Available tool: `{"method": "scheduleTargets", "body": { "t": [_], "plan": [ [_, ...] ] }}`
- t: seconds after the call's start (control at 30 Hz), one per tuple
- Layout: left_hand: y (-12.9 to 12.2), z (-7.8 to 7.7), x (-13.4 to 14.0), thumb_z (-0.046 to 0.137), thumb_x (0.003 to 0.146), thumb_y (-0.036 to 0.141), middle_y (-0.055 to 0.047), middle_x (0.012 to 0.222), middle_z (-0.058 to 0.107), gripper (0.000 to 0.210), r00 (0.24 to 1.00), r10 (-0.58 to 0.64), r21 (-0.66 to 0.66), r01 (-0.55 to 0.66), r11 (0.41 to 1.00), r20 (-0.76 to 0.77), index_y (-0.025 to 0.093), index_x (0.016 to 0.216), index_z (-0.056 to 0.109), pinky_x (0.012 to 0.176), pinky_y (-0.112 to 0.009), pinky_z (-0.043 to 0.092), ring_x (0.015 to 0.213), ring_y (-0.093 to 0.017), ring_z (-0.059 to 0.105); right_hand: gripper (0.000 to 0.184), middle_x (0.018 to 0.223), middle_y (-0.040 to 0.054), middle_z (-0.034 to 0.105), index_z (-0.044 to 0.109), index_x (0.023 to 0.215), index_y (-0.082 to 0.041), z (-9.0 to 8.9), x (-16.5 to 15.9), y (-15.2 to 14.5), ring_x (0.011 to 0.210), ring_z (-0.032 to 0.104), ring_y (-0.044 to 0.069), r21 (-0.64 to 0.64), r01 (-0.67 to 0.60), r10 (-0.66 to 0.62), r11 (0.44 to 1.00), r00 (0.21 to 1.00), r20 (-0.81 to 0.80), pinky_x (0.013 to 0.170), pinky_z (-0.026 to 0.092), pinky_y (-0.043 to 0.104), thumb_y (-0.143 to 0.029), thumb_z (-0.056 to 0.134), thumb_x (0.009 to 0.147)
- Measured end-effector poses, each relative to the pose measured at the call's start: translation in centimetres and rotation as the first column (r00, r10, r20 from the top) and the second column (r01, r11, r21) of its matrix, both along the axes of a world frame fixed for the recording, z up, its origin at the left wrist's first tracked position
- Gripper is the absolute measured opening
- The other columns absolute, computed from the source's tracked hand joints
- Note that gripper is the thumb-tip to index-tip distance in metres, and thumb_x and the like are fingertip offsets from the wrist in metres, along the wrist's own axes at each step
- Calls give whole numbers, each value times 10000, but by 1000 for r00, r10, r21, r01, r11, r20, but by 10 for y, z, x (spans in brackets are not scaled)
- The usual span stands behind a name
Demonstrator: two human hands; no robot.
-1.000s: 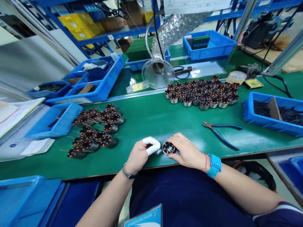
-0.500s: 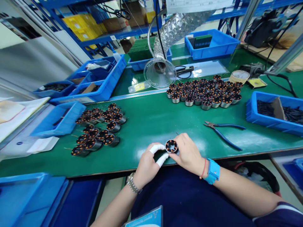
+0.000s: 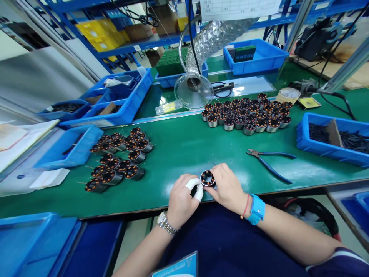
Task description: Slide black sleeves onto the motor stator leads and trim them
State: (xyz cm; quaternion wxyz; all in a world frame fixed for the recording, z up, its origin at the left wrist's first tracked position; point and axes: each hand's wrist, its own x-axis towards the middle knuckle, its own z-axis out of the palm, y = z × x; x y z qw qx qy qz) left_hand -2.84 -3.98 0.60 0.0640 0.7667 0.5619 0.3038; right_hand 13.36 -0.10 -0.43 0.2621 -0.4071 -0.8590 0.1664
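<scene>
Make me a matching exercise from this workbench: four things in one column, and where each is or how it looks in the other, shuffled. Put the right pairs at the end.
Things
1. Left hand
2. Pliers
3. Right hand
4. Clear hood

Places and states
A. At the mouth of a silvery hose
B. Gripping a round part, with a blue band at the wrist
C. White covers on thumb and finger
D. Lying on the green work surface, handles spread apart

Right pairs: 1-C, 2-D, 3-B, 4-A
</scene>
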Motion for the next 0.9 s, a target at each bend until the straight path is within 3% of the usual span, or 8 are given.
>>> {"method": "scheduleTargets", "body": {
  "t": [0.3, 0.47, 0.57, 0.63, 0.7, 0.77, 0.83, 0.9],
  "plan": [
    [8, 21, -15, 527, 810, 209, -28, 745, 588, 61, 991, -132, -206, 125, 971, -21, 183, 844, 571, 650, -283, 448, 720, -158, 533, 279, 905, 96, 514, 480, 937, -149, -2, 0, 1, 849, 428, 227, 19, -11, 11, 1000, 1000, 5, 713, 396, 366, -352, 580, 773],
    [22, 35, -16, 495, 829, 192, -35, 688, 580, 132, 940, -278, -126, 256, 958, -200, 186, 789, 621, 654, -309, 416, 708, -170, 496, 249, 895, 88, 511, 475, 907, -156, 0, 0, 2, 822, 417, 209, 26, -28, 27, 999, 999, 27, 706, 383, 352, -357, 559, 787],
    [30, 57, -22, 492, 794, 136, -45, 687, 589, 161, 882, -317, -81, 309, 948, -349, 200, 757, 635, 674, -348, 402, 732, -199, 499, 243, 887, 85, 508, 469, 887, -163, 3, -1, 1, 811, 415, 205, 20, -10, 9, 1000, 999, 37, 696, 379, 347, -341, 581, 767],
    [33, 76, -32, 513, 773, 141, -44, 702, 597, 151, 900, -262, 7, 282, 959, -348, 215, 750, 642, 672, -356, 405, 722, -205, 507, 251, 883, 85, 509, 465, 880, -166, 4, -2, 1, 808, 416, 206, 15, 3, -4, 1000, 999, 40, 690, 381, 345, -334, 599, 751],
    [31, 89, -45, 560, 760, 194, -33, 735, 604, 93, 971, -95, 133, 126, 983, -220, 227, 770, 647, 676, -352, 424, 711, -199, 526, 256, 881, 85, 514, 463, 875, -168, 4, -3, 1, 809, 420, 210, 13, 17, -17, 1000, 999, 33, 685, 386, 346, -333, 608, 743],
    [25, 88, -54, 596, 755, 251, -15, 800, 621, 79, 992, 126, 148, -125, 981, 5, 232, 815, 645, 727, -357, 454, 746, -194, 565, 262, 876, 87, 520, 464, 870, -167, 4, -4, 0, 810, 426, 215, 12, 40, -40, 999, 999, 15, 682, 394, 352, -346, 609, 744],
    [14, 69, -52, 597, 766, 296, -11, 861, 647, 160, 937, 282, -42, -279, 959, 207, 220, 904, 625, 776, -377, 477, 788, -196, 605, 289, 875, 90, 527, 472, 881, -163, 4, -3, -2, 816, 436, 219, -1, 60, -60, 998, 998, -13, 687, 405, 362, -370, 616, 740],
    [1, 38, -39, 610, 753, 325, -59, 936, 674, 392, 879, 250, -323, -118, 939, 405, 184, 1110, 529, 780, -384, 509, 841, -212, 640, 349, 890, 95, 536, 485, 940, -153, 6, 0, -4, 832, 451, 223, -32, 52, -54, 998, 997, -51, 701, 417, 373, -395, 626, 731]
  ]
}}
